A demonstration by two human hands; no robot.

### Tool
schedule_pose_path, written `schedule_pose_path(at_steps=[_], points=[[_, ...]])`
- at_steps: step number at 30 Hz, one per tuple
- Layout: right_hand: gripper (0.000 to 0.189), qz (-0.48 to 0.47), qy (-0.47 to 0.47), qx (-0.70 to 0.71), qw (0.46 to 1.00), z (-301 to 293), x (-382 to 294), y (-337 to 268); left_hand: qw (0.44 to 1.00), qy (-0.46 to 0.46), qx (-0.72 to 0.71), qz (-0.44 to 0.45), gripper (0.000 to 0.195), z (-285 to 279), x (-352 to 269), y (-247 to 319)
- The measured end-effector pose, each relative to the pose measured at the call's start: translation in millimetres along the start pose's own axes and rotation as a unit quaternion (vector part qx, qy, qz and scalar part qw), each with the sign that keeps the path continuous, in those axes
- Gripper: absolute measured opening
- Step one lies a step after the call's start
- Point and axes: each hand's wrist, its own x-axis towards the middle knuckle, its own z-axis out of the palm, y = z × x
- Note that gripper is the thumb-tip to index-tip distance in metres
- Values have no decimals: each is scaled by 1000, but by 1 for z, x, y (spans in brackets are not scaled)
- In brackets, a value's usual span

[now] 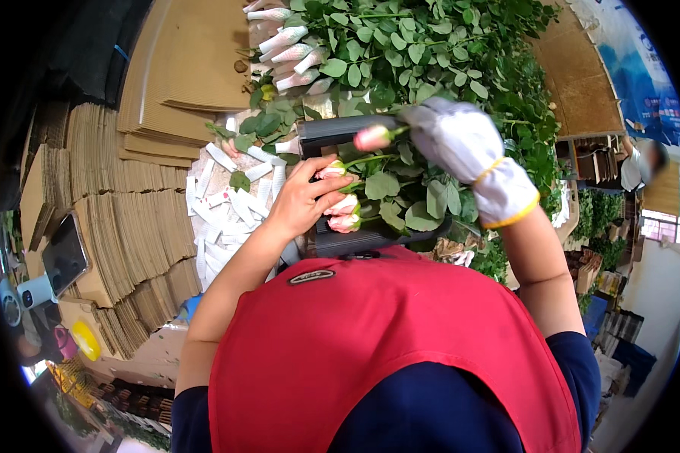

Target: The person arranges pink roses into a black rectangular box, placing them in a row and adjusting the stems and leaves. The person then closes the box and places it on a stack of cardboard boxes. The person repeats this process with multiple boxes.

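Note:
My bare left hand (309,195) has its fingers bent around the heads of several pink roses (343,222). The roses lie side by side between two black padded bars (345,129), with leafy stems stretching right. My right hand (453,139) wears a white and grey work glove with yellow trim and is slightly blurred. From it a single pink rosebud (372,138) points left, its stem pinched at the glove's fingers, which are partly hidden. White foam net sleeves (243,206) lie scattered to the left of my left hand.
Leafy rose stems (430,51) pile up at the back, several blooms wearing white foam nets (292,52). Stacked corrugated cardboard (130,238) fills the left side, near a phone (66,255). Another person (643,164) stands far right. My red apron (391,317) faces the bench.

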Motion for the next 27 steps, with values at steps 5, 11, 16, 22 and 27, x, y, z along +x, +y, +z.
schedule_pose_path(at_steps=[5,11,16,22,27], points=[[26,-94,125,-5,988,-46,-1,-21,1000,1,28,-4,47,0,7,3],[50,57,25,134,989,18,5,-5,1000,10,-18,-6,51,-4,19,4],[11,117,144,162,969,-57,0,10,1000,5,26,-10,53,-3,10,-2],[18,-74,9,-38,996,-43,-14,-60,998,-8,46,-47,48,0,7,-6],[14,-42,88,93,991,71,0,-40,997,7,76,-30,42,5,12,-2]])
